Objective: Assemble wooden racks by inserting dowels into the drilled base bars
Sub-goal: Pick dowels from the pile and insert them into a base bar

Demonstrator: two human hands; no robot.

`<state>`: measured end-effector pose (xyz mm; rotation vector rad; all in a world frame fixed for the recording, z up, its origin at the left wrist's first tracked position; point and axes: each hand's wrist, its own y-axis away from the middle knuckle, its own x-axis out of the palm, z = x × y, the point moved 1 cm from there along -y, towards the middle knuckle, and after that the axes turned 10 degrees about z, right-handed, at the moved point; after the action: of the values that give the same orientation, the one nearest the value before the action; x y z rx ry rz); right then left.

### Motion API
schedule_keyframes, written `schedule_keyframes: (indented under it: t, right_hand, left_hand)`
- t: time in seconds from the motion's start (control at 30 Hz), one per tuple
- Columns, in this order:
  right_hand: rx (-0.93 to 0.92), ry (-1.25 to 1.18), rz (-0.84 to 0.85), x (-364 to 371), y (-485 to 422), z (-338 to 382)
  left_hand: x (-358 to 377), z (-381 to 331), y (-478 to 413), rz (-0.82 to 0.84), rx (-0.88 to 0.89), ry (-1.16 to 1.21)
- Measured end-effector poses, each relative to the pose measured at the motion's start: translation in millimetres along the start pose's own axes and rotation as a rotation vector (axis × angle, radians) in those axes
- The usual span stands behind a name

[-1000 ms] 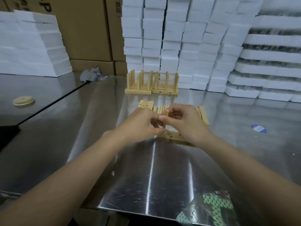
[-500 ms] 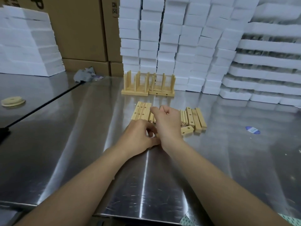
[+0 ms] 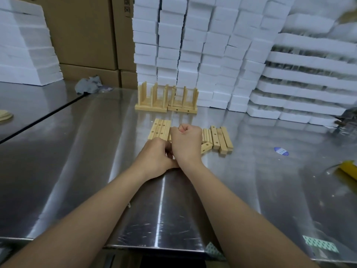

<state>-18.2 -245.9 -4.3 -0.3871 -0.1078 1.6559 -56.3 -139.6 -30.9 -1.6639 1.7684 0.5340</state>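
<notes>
My right hand [image 3: 186, 144] is balled into a fist over a bar [image 3: 206, 147] on the table [image 3: 87, 171], and I can't tell if anything's inside it. My left hand [image 3: 155, 158] is tucked against it, fingers mostly hidden. More bars [image 3: 159, 129] and dowels [image 3: 207, 134] lie alongside, with two racks [image 3: 166, 100] behind.

Steel worktop [image 3: 77, 171] w/ grey rag [image 3: 87, 85] at back left, blue sticker [image 3: 281, 151] at right, yellow obj. [image 3: 348, 169] at right edge, round wood disc [image 3: 4, 116] at left edge. Behind: white foam blocks [image 3: 193, 45] stacked high, cardboard boxes [image 3: 83, 31] to their left.
</notes>
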Motion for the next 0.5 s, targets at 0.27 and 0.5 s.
schedule_keyframes:
  t: [0.27,0.5]
  right_hand:
    - [0.007,0.103,0.303,-36.9,-0.8,16.6]
    - [-0.128,0.528,0.106,-134.3,-57.9,-3.5]
  left_hand:
    - [-10.3,0.8,2.4,0.065,0.047,-0.042]
    - [-37.8,-1.3,-17.9,0.277,0.061,-0.224]
